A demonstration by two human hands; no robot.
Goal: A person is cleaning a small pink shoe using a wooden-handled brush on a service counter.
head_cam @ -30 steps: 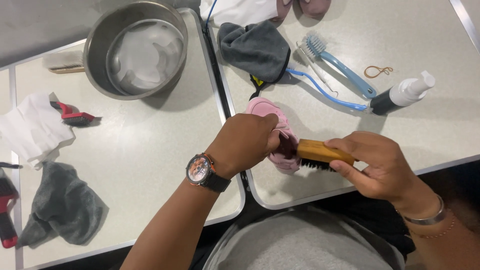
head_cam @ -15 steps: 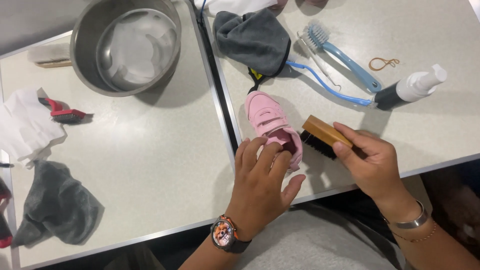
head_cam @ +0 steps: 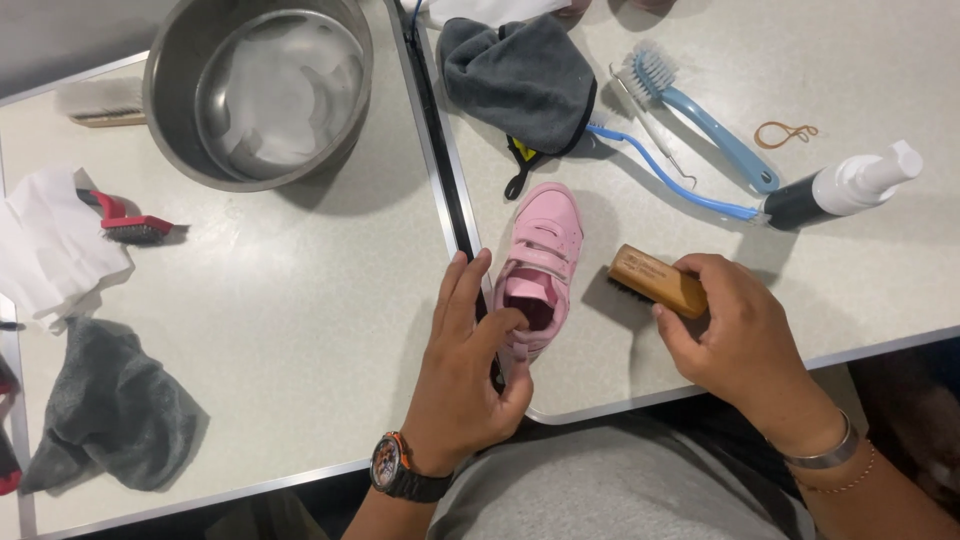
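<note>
A pale pink shoe (head_cam: 545, 255) with a darker pink lining is seen mid-frame. The brush (head_cam: 660, 281) beside it is tan wood with black bristles. Grey cloths (head_cam: 525, 75) are seen at upper centre and lower left (head_cam: 110, 405). The bowl (head_cam: 165, 95) at upper left is silver steel; the small brush (head_cam: 130, 225) is red; the counter (head_cam: 300, 330) is speckled off-white.

Red brush (head_cam: 6, 440) cut by left edge — pink shoe's (head_cam: 545, 255) heel hidden
</note>
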